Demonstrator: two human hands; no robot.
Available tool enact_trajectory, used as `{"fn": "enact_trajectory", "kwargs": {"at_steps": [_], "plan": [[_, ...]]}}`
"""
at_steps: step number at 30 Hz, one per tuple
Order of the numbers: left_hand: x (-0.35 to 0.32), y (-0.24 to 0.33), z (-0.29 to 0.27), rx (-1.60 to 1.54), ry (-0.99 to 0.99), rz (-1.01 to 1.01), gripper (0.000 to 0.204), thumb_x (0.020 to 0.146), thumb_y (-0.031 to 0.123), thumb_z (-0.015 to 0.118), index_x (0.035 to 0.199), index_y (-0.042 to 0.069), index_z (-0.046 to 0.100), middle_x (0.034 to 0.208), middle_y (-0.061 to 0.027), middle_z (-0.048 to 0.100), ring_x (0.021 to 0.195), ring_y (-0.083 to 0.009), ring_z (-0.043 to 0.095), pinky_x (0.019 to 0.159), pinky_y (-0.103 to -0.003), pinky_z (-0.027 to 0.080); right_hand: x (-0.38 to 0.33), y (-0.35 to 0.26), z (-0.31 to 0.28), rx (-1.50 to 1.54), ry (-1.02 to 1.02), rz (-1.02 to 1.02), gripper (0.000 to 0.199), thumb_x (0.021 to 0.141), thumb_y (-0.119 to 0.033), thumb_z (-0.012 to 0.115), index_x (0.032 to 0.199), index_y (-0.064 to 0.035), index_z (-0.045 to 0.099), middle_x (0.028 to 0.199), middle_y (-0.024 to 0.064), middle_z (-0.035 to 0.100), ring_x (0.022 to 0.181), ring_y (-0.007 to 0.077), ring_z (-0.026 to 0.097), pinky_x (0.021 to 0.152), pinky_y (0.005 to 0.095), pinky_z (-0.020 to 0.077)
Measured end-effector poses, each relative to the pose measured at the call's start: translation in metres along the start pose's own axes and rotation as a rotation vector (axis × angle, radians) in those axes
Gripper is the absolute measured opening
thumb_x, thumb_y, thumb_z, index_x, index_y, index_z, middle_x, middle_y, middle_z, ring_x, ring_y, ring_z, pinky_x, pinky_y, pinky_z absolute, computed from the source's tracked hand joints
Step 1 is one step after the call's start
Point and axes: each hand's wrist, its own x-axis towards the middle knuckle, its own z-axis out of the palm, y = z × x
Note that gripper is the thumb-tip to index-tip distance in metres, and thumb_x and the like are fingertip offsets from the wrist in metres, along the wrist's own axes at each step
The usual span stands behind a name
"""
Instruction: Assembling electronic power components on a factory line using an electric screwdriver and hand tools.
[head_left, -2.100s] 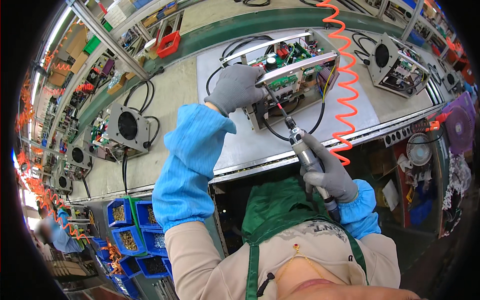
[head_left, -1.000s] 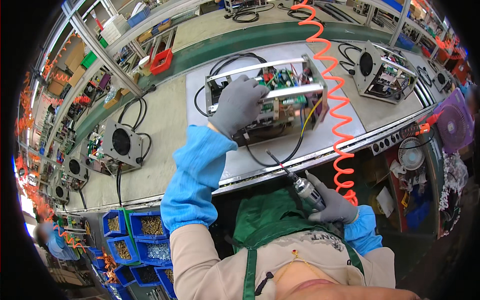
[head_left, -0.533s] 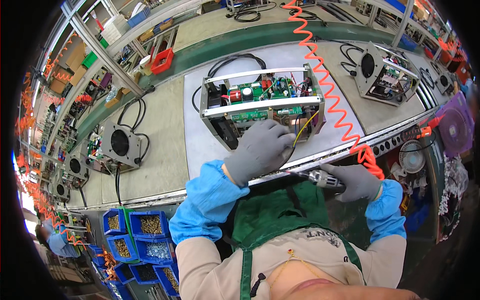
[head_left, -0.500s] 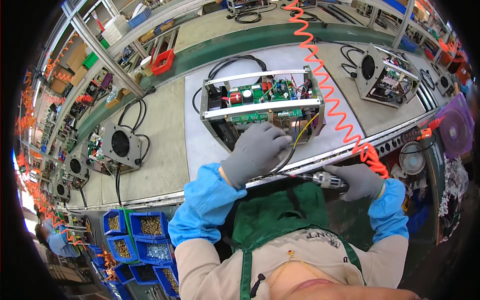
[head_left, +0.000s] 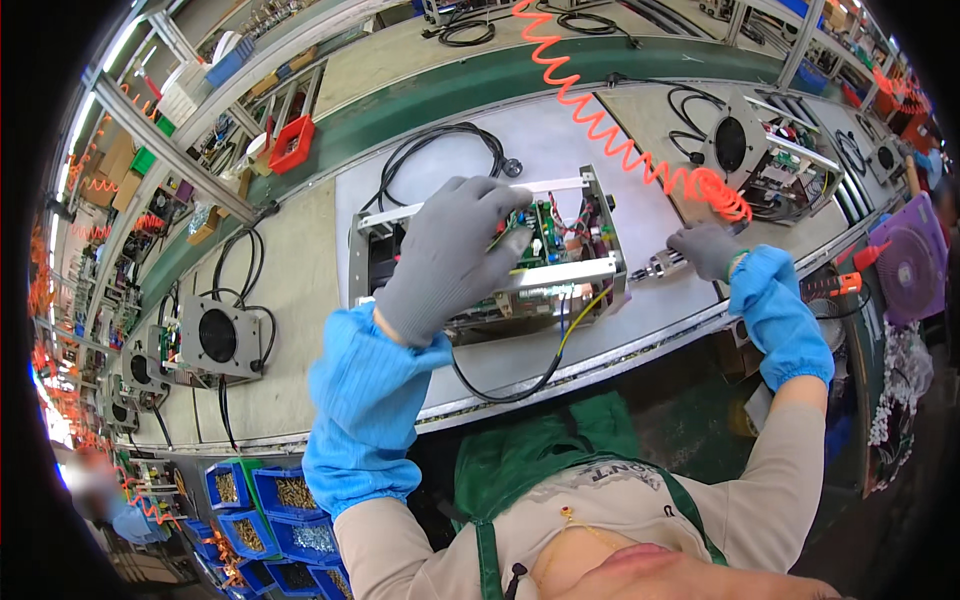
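Note:
An open metal chassis with green circuit boards and coloured wires lies on the grey bench mat. My left hand, in a grey glove and blue sleeve cover, rests on top of the chassis with fingers spread over its frame. My right hand, also gloved, grips a powered screwdriver whose tip points at the chassis's right end. An orange coiled hose runs from the screwdriver up and away. A black power cable loops behind the chassis.
Another chassis with a round fan stands at the right, and a similar fan unit at the left. Blue bins of screws hang below the bench edge. A red crate sits on the far conveyor. A purple fan is at right.
My left hand went from the bench's front edge back up onto the chassis. My right hand raised the screwdriver from below the bench edge to the chassis's right end.

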Motion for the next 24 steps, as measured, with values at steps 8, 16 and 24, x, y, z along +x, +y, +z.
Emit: {"fn": "enact_trajectory", "kwargs": {"at_steps": [8,16,24], "plan": [[0.063,-0.027,0.053,0.239,-0.428,-0.121,0.024,0.082,0.024,0.059,0.100,0.007,0.062,0.087,-0.0127,0.062,0.086,-0.0319,0.060,0.073,-0.044,0.048,0.049,-0.061,-0.134,1.558,0.358,-0.330,0.068,0.078,-0.017,0.067,0.140,-0.0060,0.039,0.121,0.0102,0.058,0.105,0.0173,0.058,0.091,0.0301,0.0468],[0.065,-0.035,0.062,0.211,-0.544,-0.150,0.018,0.085,0.020,0.057,0.094,0.006,0.060,0.078,-0.0127,0.059,0.078,-0.0320,0.059,0.068,-0.045,0.049,0.058,-0.088,-0.130,1.719,0.386,-0.332,0.077,0.066,-0.007,0.058,0.139,-0.0005,0.036,0.117,0.0138,0.056,0.102,0.0197,0.059,0.090,0.0317,0.0477],[0.058,-0.040,0.063,0.150,-0.427,-0.081,0.017,0.081,0.015,0.062,0.096,0.007,0.061,0.079,-0.0126,0.058,0.076,-0.0320,0.059,0.067,-0.044,0.048,0.053,-0.090,-0.137,1.511,0.402,-0.242,0.063,0.069,-0.013,0.057,0.129,0.0014,0.044,0.110,0.0166,0.059,0.100,0.0211,0.060,0.087,0.0327,0.0480]]}}
